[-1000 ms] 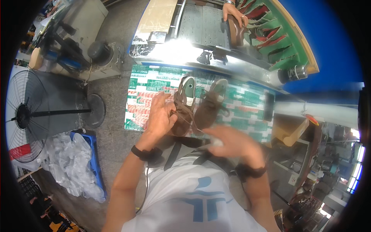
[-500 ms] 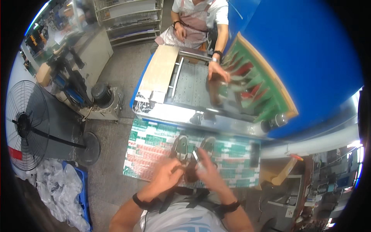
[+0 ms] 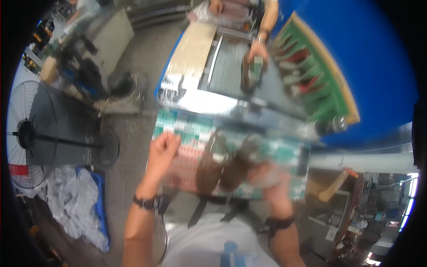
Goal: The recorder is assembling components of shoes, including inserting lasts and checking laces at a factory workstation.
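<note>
Two brown shoes (image 3: 208, 177) with dark grey-green upper parts stand side by side in front of me, smeared by motion. They rest on a board with a green, white and red print (image 3: 186, 167). My left hand (image 3: 163, 149) is raised over the board's left side, apart from the shoes. Its fingers are curled closed, and anything in them is hidden. Beside the right shoe, my right hand (image 3: 272, 180) is badly blurred; a pale patch shows at its fingers, but I cannot tell what it is.
Across the work table (image 3: 198, 100), a co-worker's hand (image 3: 258, 51) holds a brown shoe (image 3: 246, 75). A curved green rack (image 3: 329, 89) of shoe-like pieces stands at the right. At left are a floor fan (image 3: 26, 133) and a blue bin (image 3: 101, 200) with clear plastic.
My left hand has moved left, away from the shoes; my right hand has moved right. The silver tool seen in it earlier is not distinguishable now. The view has shifted, and the co-worker's shoe is raised.
</note>
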The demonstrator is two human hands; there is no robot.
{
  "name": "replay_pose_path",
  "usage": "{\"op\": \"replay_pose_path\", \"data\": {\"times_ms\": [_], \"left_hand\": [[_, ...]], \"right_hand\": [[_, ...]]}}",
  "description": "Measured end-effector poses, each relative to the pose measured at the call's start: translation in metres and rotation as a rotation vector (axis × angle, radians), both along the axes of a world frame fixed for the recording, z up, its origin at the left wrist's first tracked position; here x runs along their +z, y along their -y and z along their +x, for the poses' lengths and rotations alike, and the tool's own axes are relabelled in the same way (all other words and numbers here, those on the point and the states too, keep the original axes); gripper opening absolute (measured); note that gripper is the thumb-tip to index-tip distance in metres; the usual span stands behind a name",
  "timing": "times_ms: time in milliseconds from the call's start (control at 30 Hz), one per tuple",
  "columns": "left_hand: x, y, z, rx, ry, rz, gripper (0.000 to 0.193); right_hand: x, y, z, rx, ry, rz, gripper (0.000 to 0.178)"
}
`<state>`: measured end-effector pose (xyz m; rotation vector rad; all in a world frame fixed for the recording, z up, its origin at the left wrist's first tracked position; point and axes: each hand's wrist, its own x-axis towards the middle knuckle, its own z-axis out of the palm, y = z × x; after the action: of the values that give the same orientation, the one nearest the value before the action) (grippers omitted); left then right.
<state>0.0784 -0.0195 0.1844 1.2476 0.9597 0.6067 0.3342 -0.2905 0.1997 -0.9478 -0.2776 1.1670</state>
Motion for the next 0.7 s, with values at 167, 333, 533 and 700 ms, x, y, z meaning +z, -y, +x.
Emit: {"op": "replay_pose_path", "data": {"times_ms": [167, 333, 533, 700], "left_hand": [[-0.022, 0.035, 0.033, -0.117, -0.105, 0.224, 0.025], [-0.03, 0.077, 0.058, -0.296, -0.567, 0.44, 0.043], [-0.058, 0.087, 0.056, -0.284, -0.398, 0.607, 0.049], [-0.033, 0.093, 0.06, -0.247, -0.353, 0.6, 0.044]], "right_hand": [[0.059, -0.003, 0.06, -0.28, -0.165, 0.063, 0.048], [0.013, 0.058, 0.101, -0.616, -0.093, -0.153, 0.048], [-0.009, 0.113, 0.064, -0.738, -0.113, -0.342, 0.05], [-0.052, 0.145, 0.049, -0.569, 0.1, -0.373, 0.054]]}}
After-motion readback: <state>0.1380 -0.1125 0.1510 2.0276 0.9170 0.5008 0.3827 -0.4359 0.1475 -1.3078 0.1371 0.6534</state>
